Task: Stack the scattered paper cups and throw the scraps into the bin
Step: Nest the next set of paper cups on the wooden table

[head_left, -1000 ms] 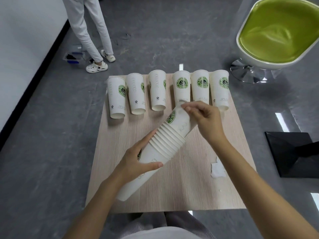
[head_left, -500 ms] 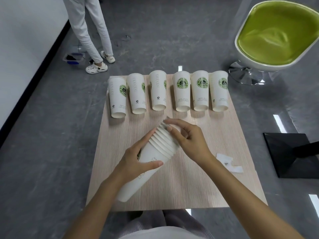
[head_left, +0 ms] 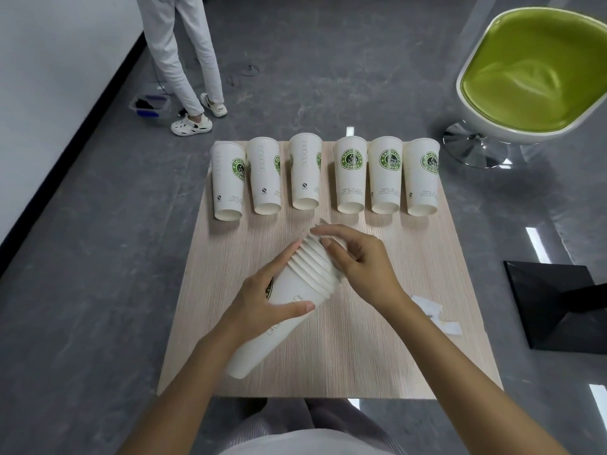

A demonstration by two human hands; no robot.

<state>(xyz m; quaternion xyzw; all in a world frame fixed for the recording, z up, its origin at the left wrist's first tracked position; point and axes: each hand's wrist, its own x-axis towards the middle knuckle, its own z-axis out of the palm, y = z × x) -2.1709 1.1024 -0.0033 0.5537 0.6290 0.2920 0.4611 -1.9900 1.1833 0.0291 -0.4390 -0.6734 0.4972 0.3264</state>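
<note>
Head view: my left hand (head_left: 262, 300) has its grip round the middle of the cup stack (head_left: 290, 287) over the surface (head_left: 377, 356), the stack's long axis running near-left to far-right. My right hand (head_left: 361, 267) curls over the rim end, nearer the six loose cups (head_left: 350, 178) lying beyond.

A light wood-grain square table (head_left: 410, 356) stands on grey floor. 6 white paper cups with green logos (head_left: 350, 177) form a row along its far edge, narrow ends pointing near. Nearer, the left hand (head_left: 267, 298) grips a tilted stack of white paper cups (head_left: 262, 339), and the right hand (head_left: 361, 261) curls over its wide far end. White paper scraps (head_left: 433, 311) lie near the right edge. A green-cushioned white chair (head_left: 532, 77) stands far right, and a person's white-trousered legs (head_left: 184, 60) far left.
</note>
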